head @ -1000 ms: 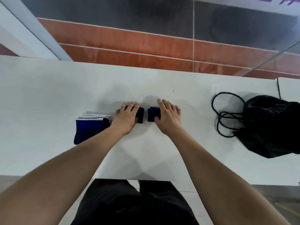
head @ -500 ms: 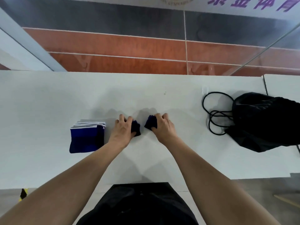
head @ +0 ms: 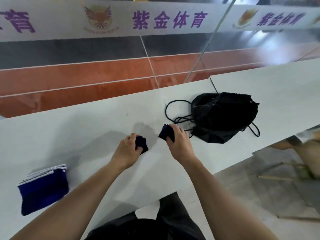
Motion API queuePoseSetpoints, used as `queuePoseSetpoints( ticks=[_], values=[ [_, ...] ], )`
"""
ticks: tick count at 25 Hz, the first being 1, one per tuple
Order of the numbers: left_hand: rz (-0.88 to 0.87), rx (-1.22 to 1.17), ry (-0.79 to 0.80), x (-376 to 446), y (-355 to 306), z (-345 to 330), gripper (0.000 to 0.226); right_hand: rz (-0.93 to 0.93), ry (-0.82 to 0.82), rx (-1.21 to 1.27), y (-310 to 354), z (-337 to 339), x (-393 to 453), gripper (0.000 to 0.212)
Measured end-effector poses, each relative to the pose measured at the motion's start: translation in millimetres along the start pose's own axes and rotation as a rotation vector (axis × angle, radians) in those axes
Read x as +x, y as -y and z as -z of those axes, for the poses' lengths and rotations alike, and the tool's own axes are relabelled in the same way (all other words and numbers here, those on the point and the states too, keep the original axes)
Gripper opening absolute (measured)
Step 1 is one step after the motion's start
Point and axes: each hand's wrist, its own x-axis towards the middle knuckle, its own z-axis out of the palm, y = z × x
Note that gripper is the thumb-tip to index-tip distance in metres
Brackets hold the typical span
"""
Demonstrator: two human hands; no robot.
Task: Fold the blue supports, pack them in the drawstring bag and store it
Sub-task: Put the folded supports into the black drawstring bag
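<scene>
Two small folded blue supports [head: 141,142] [head: 165,134] gripped in hands; folded stack [head: 44,188] far left; black drawstring bag [head: 224,116] slumped right.

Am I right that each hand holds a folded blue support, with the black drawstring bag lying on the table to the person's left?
Not quite. The head view shows the black drawstring bag on the person's right, near the right hand. Each hand, left hand too, does hold a folded blue support.

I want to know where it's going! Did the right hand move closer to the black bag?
Yes. The right hand, gripping a folded blue support, has moved toward the black drawstring bag and now nearly touches its cords.
</scene>
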Motion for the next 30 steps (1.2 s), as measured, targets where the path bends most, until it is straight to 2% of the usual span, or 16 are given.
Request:
queuePoseSetpoints(
  ticks=[6,10,13,16,18,20,24,28,30],
  values=[
    [-0.188,-0.108,-0.058,43,-120,-27,0.042,-0.023,-0.246,0.076,-66,95,23,0.043],
    [-0.197,-0.231,-0.085,68,-203,-57,0.038,-0.089,-0.298,-0.061,-134,143,58,0.042],
    [-0.158,-0.394,-0.029,101,-253,-93,0.037,-0.111,-0.189,-0.078,-182,162,83,0.042],
    [-0.017,-0.617,-0.065,139,-287,-128,0.04,-0.052,0.077,-0.036,-214,164,103,0.042],
    [0.102,-0.674,-0.082,164,-303,-145,0.043,0.016,0.213,-0.028,-228,160,111,0.043],
    [0.188,-0.69,-0.028,185,-312,-156,0.043,0.082,0.259,-0.029,-238,154,114,0.046],
    [0.174,-0.446,0.072,210,-306,-166,0.034,0.188,0.317,-0.204,-253,151,128,0.047],
    [0.034,-0.202,0.116,227,-293,-160,0.042,0.262,0.402,-0.302,-265,159,140,0.045],
    [-0.033,-0.004,0.154,232,-287,-160,0.043,0.234,0.459,-0.324,-271,163,144,0.042]
  ],
)
